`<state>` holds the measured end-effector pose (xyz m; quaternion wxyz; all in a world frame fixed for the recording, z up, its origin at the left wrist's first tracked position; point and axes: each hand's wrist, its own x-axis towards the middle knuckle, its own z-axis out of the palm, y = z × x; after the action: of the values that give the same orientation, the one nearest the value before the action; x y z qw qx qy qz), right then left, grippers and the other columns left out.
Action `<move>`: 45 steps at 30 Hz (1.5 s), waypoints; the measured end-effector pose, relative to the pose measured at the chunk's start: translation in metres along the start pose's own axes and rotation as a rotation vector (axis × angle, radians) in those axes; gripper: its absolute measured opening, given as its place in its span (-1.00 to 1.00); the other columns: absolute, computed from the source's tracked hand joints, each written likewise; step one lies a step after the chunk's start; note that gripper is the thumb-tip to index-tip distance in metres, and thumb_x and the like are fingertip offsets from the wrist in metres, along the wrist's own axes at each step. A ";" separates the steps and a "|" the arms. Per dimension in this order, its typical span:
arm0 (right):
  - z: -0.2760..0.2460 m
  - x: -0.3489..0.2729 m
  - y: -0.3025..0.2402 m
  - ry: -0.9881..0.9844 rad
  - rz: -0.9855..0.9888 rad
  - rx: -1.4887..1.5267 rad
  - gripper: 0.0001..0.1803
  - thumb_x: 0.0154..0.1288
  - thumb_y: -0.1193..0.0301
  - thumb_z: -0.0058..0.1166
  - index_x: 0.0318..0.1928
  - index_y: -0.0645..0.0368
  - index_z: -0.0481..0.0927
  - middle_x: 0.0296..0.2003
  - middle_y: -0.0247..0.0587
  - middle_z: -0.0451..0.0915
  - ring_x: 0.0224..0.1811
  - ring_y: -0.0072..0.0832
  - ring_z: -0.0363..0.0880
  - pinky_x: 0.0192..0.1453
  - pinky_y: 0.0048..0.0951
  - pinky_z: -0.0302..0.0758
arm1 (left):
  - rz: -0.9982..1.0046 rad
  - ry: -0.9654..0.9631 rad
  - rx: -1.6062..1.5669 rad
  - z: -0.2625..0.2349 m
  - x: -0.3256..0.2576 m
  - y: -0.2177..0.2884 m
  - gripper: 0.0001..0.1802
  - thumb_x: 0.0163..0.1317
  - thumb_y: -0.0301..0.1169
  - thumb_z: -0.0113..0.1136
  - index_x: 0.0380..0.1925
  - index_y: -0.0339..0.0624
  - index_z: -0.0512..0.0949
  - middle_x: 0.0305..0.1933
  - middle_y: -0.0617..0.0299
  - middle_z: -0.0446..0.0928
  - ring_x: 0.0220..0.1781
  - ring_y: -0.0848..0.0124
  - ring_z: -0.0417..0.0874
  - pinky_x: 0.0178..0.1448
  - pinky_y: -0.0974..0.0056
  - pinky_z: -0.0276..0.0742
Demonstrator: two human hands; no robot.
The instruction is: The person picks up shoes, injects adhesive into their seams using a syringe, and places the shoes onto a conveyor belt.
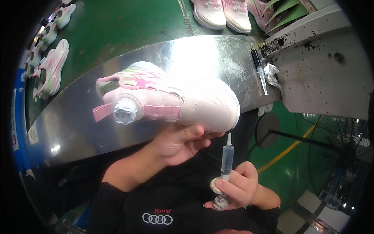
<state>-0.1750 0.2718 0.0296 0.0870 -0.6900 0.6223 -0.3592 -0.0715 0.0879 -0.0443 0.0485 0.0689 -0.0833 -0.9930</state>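
A white and pink sneaker (202,101) lies on its side in the air over the metal tabletop, toe to the right. My left hand (179,144) grips it from below, fingers under the sole side near the forefoot. A round white dial-like piece (125,111) sits on its tongue, with a pink pull loop (102,112) beside it. In my right hand (241,183) is a clear syringe (227,160), held upright with wrapped white material around its finger flange and plunger end. Its needle points up at the sole edge by the toe; whether it touches, I cannot tell.
A shiny metal plate (74,117) covers the near bench. At its right end lie a second syringe (260,74) and crumpled white tissue (272,75). More sneakers (52,68) stand on the green surface at left, and a pair (224,13) at the back. A fan (343,144) is at right.
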 end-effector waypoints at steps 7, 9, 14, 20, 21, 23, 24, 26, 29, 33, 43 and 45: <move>-0.022 -0.007 0.003 0.127 -0.006 -0.105 -0.18 -0.25 -0.09 0.37 -0.03 0.02 0.29 -0.36 -0.33 0.38 -0.44 -0.40 0.33 -0.35 -0.42 0.24 | -0.097 -0.009 -0.107 -0.010 -0.034 0.001 -0.53 0.11 -0.56 0.18 0.06 -0.13 0.36 -0.05 0.13 0.52 -0.01 0.27 0.55 -0.07 0.24 0.56; -0.012 -0.016 0.029 0.128 0.071 0.023 -0.08 -0.27 -0.08 0.38 0.06 0.11 0.26 -0.35 -0.23 0.37 -0.39 -0.37 0.29 -0.28 -0.39 0.25 | -0.090 -0.039 -0.136 -0.017 -0.063 -0.001 -0.35 0.09 -0.63 0.14 0.19 0.03 0.22 0.03 0.15 0.46 0.06 0.24 0.51 0.06 0.13 0.49; 0.022 -0.002 0.068 0.178 0.231 0.677 -0.11 -0.30 0.15 0.44 0.04 0.28 0.28 -0.24 -0.11 0.36 -0.26 -0.41 0.27 -0.20 -0.47 0.26 | 0.028 0.376 0.038 0.001 -0.138 0.027 -0.06 -0.16 -0.55 0.30 0.27 -0.32 0.05 0.18 -0.07 0.34 0.20 0.13 0.41 0.28 0.07 0.30; 0.030 0.007 0.075 0.160 0.334 0.915 -0.01 -0.30 0.07 0.46 0.11 0.32 0.24 -0.14 -0.09 0.38 -0.09 -0.40 0.36 0.02 -0.44 0.29 | 0.271 0.327 0.508 -0.003 -0.063 0.082 -0.19 -0.11 -0.49 0.28 0.19 -0.41 0.15 0.13 -0.03 0.38 0.16 0.22 0.45 0.24 0.15 0.35; 0.030 0.006 0.075 0.152 0.373 0.962 0.04 -0.29 -0.02 0.45 0.12 0.34 0.23 -0.09 -0.06 0.38 0.01 -0.38 0.36 0.12 -0.41 0.26 | 0.299 0.331 0.489 -0.003 -0.035 0.099 -0.29 -0.02 -0.49 0.22 0.16 -0.41 0.18 0.11 -0.03 0.39 0.14 0.22 0.46 0.23 0.17 0.37; 0.030 0.007 0.075 0.135 0.435 0.966 -0.02 -0.14 -0.15 0.29 0.11 0.36 0.27 -0.04 -0.04 0.39 0.00 -0.38 0.40 0.11 -0.38 0.30 | 0.333 0.332 0.462 -0.008 0.016 0.133 -0.48 0.13 -0.49 0.10 0.09 -0.43 0.23 0.06 -0.04 0.41 0.10 0.21 0.48 0.19 0.22 0.41; 0.028 0.009 0.076 0.128 0.461 0.954 -0.04 -0.08 -0.19 0.22 0.10 0.36 0.29 -0.04 -0.03 0.40 -0.01 -0.37 0.41 0.11 -0.38 0.31 | 0.332 0.320 0.462 -0.009 0.034 0.143 -0.57 0.20 -0.49 0.03 0.05 -0.43 0.26 0.03 -0.04 0.42 0.07 0.20 0.49 0.16 0.24 0.44; 0.020 0.012 0.079 0.102 0.434 0.870 -0.19 0.10 -0.17 0.05 0.04 0.37 0.37 -0.05 0.01 0.45 -0.07 -0.34 0.47 0.07 -0.35 0.37 | 0.305 0.342 0.532 -0.007 0.035 0.146 -0.60 0.21 -0.50 0.01 0.03 -0.45 0.27 0.01 -0.06 0.42 0.04 0.19 0.50 0.14 0.23 0.46; 0.004 0.014 0.086 0.097 0.410 0.626 -0.52 0.26 0.12 -0.04 -0.08 0.34 0.48 -0.17 0.01 0.53 -0.12 -0.25 0.53 0.01 -0.34 0.42 | 0.323 0.358 0.638 -0.021 -0.001 0.170 -0.70 0.23 -0.48 -0.03 -0.04 -0.38 0.33 -0.02 -0.14 0.40 -0.01 0.18 0.52 0.00 0.19 0.54; -0.013 0.023 0.107 0.034 0.341 0.144 -0.81 0.09 0.54 0.09 -0.22 0.25 0.54 -0.30 -0.10 0.53 -0.28 -0.21 0.50 -0.16 -0.37 0.44 | 0.749 0.517 0.555 -0.062 -0.103 0.235 -0.75 0.29 -0.39 -0.06 -0.14 -0.33 0.43 -0.13 -0.03 0.50 -0.01 0.09 0.52 0.10 0.17 0.48; -0.040 0.059 0.137 -0.171 0.258 -0.574 -0.93 -0.11 0.58 0.07 -0.54 0.18 0.47 -0.47 -0.22 0.37 -0.34 -0.28 0.37 -0.28 -0.36 0.44 | 1.105 0.986 0.521 -0.110 -0.251 0.367 -0.45 0.29 -0.12 -0.02 -0.05 -0.49 0.22 -0.12 -0.07 0.37 0.08 0.01 0.43 0.24 0.12 0.42; -0.045 0.065 0.132 -0.227 0.249 -0.594 -0.94 -0.12 0.58 0.06 -0.56 0.18 0.47 -0.47 -0.23 0.38 -0.34 -0.28 0.38 -0.29 -0.37 0.45 | 1.125 0.933 0.544 -0.134 -0.291 0.395 -0.50 0.32 -0.15 -0.06 -0.09 -0.49 0.26 -0.15 -0.04 0.37 0.06 0.02 0.44 0.22 0.14 0.45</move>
<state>-0.3094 0.1992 0.0125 -0.0060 -0.6393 0.7658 -0.0698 0.2688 -0.2899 -0.0699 0.5562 0.4365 -0.3171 -0.6321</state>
